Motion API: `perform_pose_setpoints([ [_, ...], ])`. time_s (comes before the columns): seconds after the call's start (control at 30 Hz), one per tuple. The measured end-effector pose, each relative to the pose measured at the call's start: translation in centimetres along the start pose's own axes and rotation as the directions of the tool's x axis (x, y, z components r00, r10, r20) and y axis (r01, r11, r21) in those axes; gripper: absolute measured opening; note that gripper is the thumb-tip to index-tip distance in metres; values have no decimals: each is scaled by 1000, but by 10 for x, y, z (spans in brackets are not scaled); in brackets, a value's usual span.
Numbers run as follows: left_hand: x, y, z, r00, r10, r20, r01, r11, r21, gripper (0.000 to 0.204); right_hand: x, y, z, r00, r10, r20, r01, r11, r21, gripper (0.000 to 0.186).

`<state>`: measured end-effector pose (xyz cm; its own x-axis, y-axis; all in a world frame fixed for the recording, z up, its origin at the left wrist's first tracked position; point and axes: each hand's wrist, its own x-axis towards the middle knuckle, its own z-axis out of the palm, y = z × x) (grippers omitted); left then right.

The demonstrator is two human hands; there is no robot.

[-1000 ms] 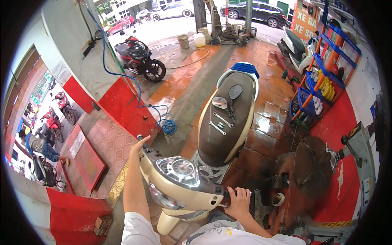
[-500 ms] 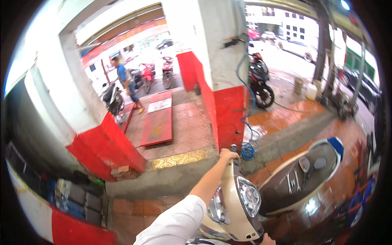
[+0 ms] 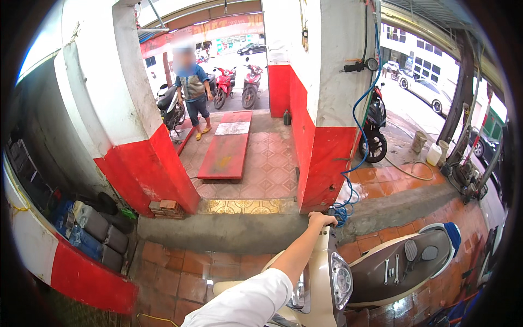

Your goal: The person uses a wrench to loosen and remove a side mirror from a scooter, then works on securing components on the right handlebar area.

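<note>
My left hand (image 3: 322, 219) is closed around the handlebar grip of a beige scooter (image 3: 322, 261), with my white-sleeved arm reaching across it. The scooter's headlight (image 3: 341, 278) faces right. My right hand is out of the picture. Beyond the headlight is another scooter's long brown seat (image 3: 365, 286). On that seat lie two wrenches (image 3: 396, 269), small metal pieces and two rear-view mirrors (image 3: 430, 253). A blue cloth-like piece (image 3: 452, 237) covers its far end.
A concrete step (image 3: 245, 231) runs ahead, with a red-and-white pillar (image 3: 321, 163) and coiled blue hose (image 3: 343, 212) near my hand. Past the doorway lie a red platform (image 3: 223, 158) and a standing person (image 3: 193, 90). Grey jugs (image 3: 93, 219) stand left, bricks (image 3: 166, 209) by the wall.
The view has swung, so the scene sits further right and lower. My right hand, earlier at the lower edge on the scooter, has left view. The person beyond the doorway has turned.
</note>
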<state>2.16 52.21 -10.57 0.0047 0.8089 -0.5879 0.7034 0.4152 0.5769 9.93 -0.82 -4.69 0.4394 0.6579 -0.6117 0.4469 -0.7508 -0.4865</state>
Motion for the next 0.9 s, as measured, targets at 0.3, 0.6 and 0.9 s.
perform_pose_setpoints([
  [0.3,11,-1,4,992,89,84,-89,996,-3,70,57,50,-8,757,-175,629,-147,893,425,63],
  [0.6,22,-4,14,987,131,89,-131,991,-14,58,80,91,8,495,-261,829,-583,608,540,78],
  [0.9,50,-9,31,979,138,147,-133,990,-45,59,80,89,2,416,-296,860,-553,668,497,57],
])
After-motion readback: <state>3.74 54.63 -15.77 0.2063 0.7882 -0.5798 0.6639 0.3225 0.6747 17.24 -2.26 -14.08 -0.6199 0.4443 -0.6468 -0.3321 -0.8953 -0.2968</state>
